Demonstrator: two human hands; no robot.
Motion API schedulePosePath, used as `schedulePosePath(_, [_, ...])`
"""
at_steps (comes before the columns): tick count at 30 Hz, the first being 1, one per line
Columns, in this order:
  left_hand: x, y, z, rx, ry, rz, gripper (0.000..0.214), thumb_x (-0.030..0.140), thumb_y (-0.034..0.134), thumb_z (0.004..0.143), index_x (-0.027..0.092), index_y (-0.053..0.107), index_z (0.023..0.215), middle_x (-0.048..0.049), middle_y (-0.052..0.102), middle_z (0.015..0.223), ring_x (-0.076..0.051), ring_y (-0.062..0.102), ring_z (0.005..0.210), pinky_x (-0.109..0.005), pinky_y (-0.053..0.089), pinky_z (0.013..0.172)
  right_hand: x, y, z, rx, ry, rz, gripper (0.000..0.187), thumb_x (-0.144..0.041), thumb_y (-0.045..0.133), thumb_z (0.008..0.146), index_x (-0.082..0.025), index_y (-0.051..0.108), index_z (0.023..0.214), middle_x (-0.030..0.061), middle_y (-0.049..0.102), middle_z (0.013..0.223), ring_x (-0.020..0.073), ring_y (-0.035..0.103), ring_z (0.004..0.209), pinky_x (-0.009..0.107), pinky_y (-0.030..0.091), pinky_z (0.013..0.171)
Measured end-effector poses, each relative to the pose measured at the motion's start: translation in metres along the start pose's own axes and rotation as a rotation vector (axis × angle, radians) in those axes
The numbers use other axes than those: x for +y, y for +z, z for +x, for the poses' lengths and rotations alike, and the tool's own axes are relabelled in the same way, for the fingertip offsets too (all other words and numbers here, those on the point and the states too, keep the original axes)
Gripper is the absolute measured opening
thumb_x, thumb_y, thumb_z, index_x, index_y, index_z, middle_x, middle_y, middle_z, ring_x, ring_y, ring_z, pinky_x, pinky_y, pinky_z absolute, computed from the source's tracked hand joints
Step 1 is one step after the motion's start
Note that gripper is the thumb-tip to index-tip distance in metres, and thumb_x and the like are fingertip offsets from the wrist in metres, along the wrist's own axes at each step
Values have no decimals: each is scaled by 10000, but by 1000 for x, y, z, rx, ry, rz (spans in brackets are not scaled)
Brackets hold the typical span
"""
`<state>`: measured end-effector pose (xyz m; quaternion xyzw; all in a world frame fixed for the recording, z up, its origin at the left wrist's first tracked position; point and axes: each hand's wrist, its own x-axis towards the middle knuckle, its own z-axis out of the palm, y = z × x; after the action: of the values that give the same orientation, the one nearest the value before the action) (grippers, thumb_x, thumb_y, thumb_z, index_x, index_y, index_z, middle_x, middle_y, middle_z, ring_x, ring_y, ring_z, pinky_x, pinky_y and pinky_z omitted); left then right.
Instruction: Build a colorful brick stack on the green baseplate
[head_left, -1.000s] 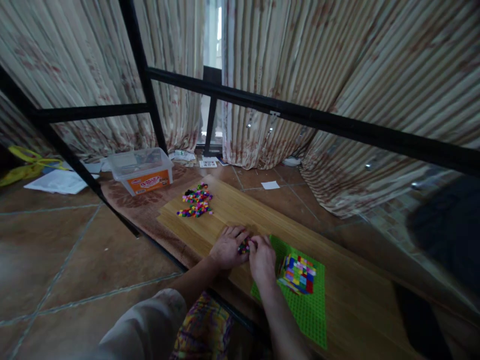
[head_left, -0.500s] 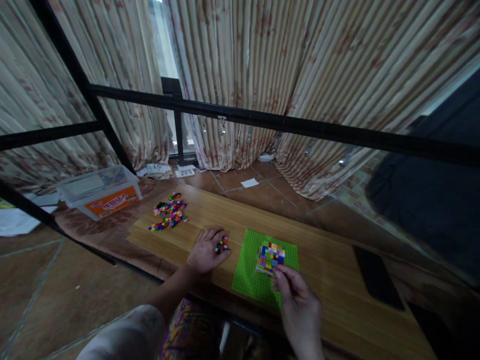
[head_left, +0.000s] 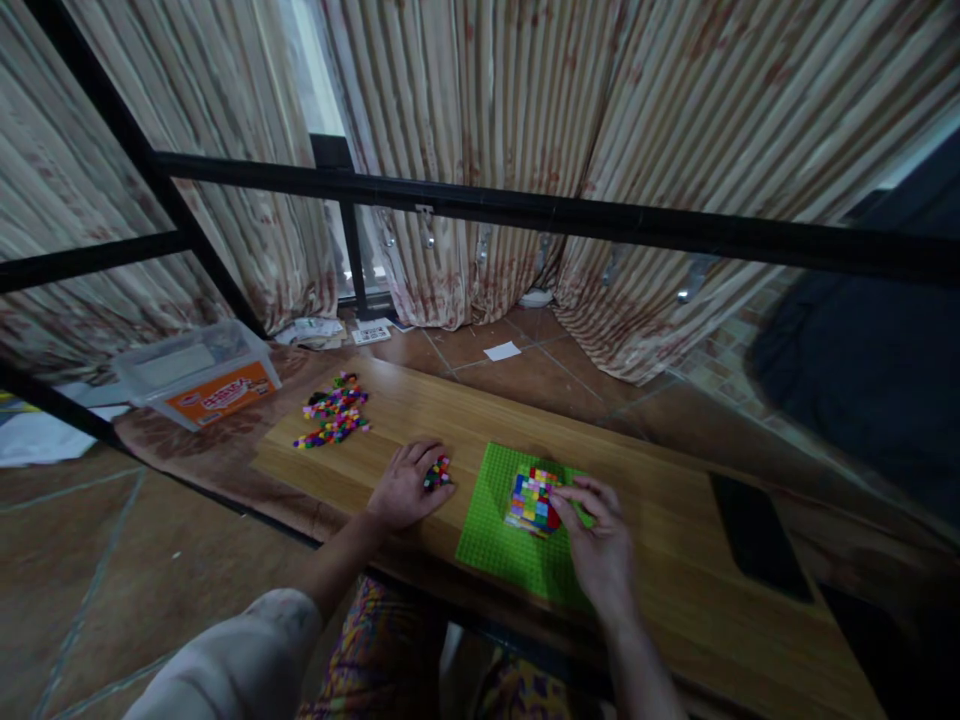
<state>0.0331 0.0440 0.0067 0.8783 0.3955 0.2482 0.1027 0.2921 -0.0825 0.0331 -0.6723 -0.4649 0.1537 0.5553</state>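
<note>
A green baseplate [head_left: 495,535] lies on the wooden board [head_left: 660,520] in front of me. On it stands a multicoloured block of small bricks [head_left: 529,498]. My right hand [head_left: 596,545] rests on the plate with its fingertips pinched against the block's right side. My left hand [head_left: 405,487] lies on the board left of the plate, fingers curled round a small handful of coloured bricks [head_left: 436,473]. A loose heap of small bricks [head_left: 334,412] sits farther left on the board.
A clear plastic tub with an orange label [head_left: 199,372] stands on the floor at the left. A dark phone [head_left: 759,538] lies on the board at the right. Black metal frame bars [head_left: 525,215] cross in front of striped curtains. Papers lie on the tiled floor.
My right hand left the bricks by my left hand, crossed to the green plate and now touches the block's right side. My left hand stayed put. The camera swung right.
</note>
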Motion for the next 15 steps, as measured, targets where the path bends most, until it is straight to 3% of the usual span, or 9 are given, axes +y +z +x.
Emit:
schedulePosePath(11, [0,0,1,-3,1,0,489,460,573,827,236,518,1257,-88,531,1309,-255,483,1213,-446,391,1047,4,5,4,-13,2,35,196,-421,664,767,-237,729,781,58,576,1124,217,545,1078,417,399,973])
schedulePosePath(15, [0,0,1,-8,5,-2,486,462,568,830,232,518,1255,-88,531,1310,-253,480,1217,-443,388,1050,8,10,6,29,91,161,254,-433,718,707,-204,713,818,65,630,1065,214,579,1019,384,446,915])
